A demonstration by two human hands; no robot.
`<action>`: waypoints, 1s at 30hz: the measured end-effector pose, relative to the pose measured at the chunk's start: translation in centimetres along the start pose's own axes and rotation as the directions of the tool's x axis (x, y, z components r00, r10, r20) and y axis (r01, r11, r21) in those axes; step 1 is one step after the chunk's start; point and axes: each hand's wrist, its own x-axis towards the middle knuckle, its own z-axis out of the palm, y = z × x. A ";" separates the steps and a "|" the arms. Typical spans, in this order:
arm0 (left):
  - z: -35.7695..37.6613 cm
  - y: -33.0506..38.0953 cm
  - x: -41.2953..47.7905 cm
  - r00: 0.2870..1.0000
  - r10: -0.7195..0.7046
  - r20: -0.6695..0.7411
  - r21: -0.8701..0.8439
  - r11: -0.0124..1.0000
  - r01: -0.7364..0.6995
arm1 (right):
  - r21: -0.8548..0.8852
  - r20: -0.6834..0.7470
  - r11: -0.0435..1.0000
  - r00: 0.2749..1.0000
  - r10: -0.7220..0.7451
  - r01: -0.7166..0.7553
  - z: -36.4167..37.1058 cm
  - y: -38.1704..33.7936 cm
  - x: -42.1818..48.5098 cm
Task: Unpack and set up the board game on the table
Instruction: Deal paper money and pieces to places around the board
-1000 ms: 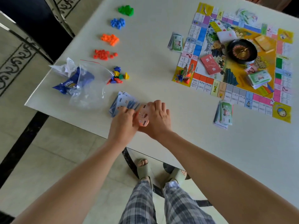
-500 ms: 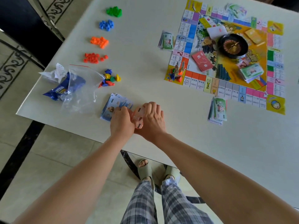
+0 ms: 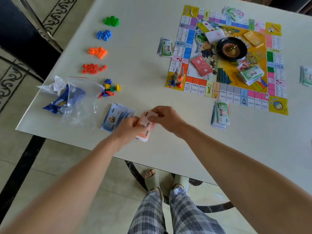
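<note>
A stack of pink play-money notes (image 3: 145,130) lies near the table's front edge. My left hand (image 3: 127,128) grips its left side and my right hand (image 3: 166,118) pinches the top note at its far end. Just left of them a fanned pile of blue notes (image 3: 116,115) lies on the table. The colourful game board (image 3: 224,56) lies open at the far right with a black roulette wheel (image 3: 232,49), a red card deck (image 3: 201,65) and green note piles on it. Standing pawns (image 3: 177,80) cluster at its near-left corner.
Piles of green (image 3: 111,21), blue (image 3: 104,34), orange (image 3: 98,52) and red (image 3: 93,68) plastic pieces line the table's left side, with mixed tokens (image 3: 110,90) below. A clear zip bag (image 3: 79,102) and blue wrapper (image 3: 55,103) lie at the front-left corner. Green note stacks (image 3: 220,114) flank the board.
My hands have drawn apart over the pink notes, which now show between them; my right hand has lifted the top note's far end. The view shifted slightly.
</note>
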 end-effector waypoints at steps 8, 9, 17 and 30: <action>2.0 4.1 -0.5 0.943 0.001 0.334 -0.273 0.957 0.095 | 0.068 0.001 0.998 1.000 0.018 -0.018 -3.5 -1.7 -1.4; 2.7 4.6 -0.2 0.951 0.027 0.309 -0.284 0.957 0.065 | 0.093 -0.060 0.995 0.997 0.043 -0.037 -4.1 -1.5 -1.6; 8.8 8.5 1.9 0.972 0.020 0.234 -0.349 0.935 0.065 | 0.169 -0.230 0.977 0.959 0.164 -0.127 -10.5 1.0 -3.7; 17.5 13.8 6.6 0.994 -0.112 -0.008 -0.424 0.901 0.098 | 0.185 -0.384 0.967 0.893 0.233 -0.173 -21.2 6.1 -3.9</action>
